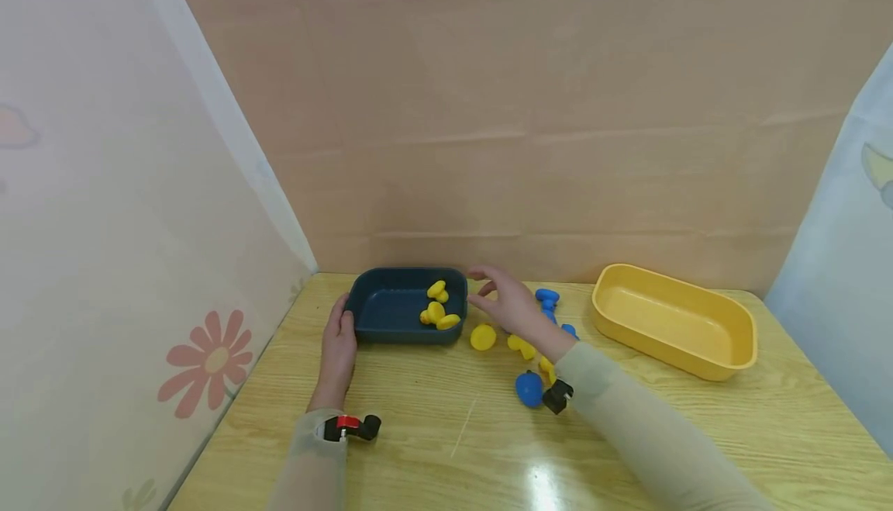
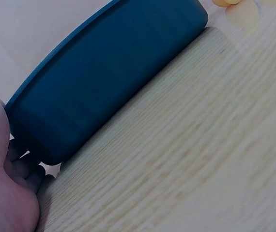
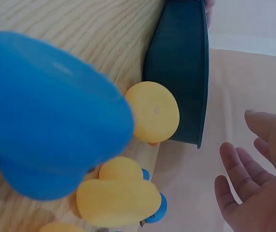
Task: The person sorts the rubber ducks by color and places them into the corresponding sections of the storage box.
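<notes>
A dark blue tray [image 1: 391, 317] sits on the wooden table and holds three yellow ducks [image 1: 437, 311]. My left hand [image 1: 339, 340] rests against the tray's left wall [image 2: 99, 92], fingers touching its corner. My right hand [image 1: 505, 302] hovers just right of the tray, fingers [image 3: 239, 179] spread and empty. Below it on the table lie a yellow duck [image 1: 483, 336], another yellow duck [image 1: 522, 346] and blue ducks [image 1: 529, 388]. In the right wrist view a blue duck [image 3: 51, 111] fills the near field, with yellow ducks [image 3: 155, 112] beside the tray [image 3: 181, 72].
An empty yellow tray [image 1: 673, 319] stands at the right of the table [image 1: 446, 449]. More blue ducks [image 1: 547, 296] lie behind my right hand. Cardboard walls close the back; curtained panels stand left and right.
</notes>
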`<state>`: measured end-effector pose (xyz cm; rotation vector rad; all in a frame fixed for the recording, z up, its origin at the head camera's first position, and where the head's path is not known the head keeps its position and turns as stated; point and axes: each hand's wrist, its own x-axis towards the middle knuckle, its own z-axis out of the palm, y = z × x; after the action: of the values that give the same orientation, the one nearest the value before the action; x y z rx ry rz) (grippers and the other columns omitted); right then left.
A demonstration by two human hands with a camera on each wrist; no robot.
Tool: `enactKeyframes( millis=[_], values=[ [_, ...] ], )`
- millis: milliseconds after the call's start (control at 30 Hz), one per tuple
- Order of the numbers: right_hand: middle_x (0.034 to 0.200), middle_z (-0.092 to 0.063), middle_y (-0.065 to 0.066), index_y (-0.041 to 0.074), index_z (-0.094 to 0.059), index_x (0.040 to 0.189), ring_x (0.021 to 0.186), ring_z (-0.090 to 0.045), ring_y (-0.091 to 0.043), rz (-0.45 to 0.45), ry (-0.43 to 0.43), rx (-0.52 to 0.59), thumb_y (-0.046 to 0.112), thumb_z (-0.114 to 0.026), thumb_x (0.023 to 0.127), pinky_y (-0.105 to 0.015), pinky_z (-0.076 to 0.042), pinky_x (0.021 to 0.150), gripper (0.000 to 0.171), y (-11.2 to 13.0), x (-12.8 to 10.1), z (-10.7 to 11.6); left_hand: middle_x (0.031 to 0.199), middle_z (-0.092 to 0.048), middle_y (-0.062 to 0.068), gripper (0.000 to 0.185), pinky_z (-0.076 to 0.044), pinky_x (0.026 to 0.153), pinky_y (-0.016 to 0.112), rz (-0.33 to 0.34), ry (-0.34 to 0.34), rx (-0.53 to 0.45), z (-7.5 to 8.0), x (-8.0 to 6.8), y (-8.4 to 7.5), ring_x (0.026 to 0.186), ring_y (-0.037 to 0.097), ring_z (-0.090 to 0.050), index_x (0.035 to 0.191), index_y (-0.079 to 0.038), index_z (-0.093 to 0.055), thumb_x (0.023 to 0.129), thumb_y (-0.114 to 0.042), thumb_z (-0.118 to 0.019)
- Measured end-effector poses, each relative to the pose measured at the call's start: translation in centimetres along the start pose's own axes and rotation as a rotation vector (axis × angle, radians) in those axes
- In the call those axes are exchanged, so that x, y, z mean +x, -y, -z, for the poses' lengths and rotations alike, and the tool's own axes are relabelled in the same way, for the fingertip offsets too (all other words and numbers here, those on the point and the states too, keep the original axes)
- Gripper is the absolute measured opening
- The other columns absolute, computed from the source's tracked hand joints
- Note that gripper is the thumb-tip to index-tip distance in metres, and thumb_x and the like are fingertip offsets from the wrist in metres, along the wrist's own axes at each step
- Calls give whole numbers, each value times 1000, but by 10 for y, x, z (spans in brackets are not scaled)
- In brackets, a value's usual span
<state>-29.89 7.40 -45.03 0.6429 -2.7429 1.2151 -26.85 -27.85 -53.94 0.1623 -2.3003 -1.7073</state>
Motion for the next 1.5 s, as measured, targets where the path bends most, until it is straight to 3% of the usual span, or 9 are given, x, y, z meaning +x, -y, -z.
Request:
enactKeyframes(
  millis=[433, 933, 1233, 1500],
  values=[
    [148, -67, -6, 15, -66, 150, 125, -68, -28, -19, 22, -54, 29, -78, 107, -51, -61, 97, 47, -7, -15, 9, 178, -32, 12, 54, -19, 134, 55, 5, 1, -4, 1, -1, -1, 167, 33, -22, 174, -14, -36, 121, -28, -36],
    [151, -67, -8, 9, -64, 154, 143, -59, -36, -40, 122, -91, 29, -79, 106, -58, -48, 118, 54, -26, -27, 9, 179, -31, 14, 54, -20, 134, 55, 5, -10, -5, 2, -2, -2, 167, 35, -22, 173, -11, -35, 121, -25, -35],
    [150, -68, -10, 8, -65, 153, 144, -59, -38, 12, 156, -120, 30, -81, 104, -58, -48, 118, 56, -31, -32, 4, 180, -29, 14, 54, -19, 135, 54, 2, -4, -26, 2, -6, -6, 167, 34, -20, 174, -10, -34, 122, -25, -34],
    [152, -66, -11, 9, -63, 156, 145, -57, -37, -16, 200, -102, 26, -83, 103, -57, -47, 119, 59, -36, -34, -2, 180, -28, 13, 55, -18, 135, 55, 7, 0, -29, 1, -5, -4, 168, 34, -19, 174, -12, -33, 122, -26, -35]
  ],
)
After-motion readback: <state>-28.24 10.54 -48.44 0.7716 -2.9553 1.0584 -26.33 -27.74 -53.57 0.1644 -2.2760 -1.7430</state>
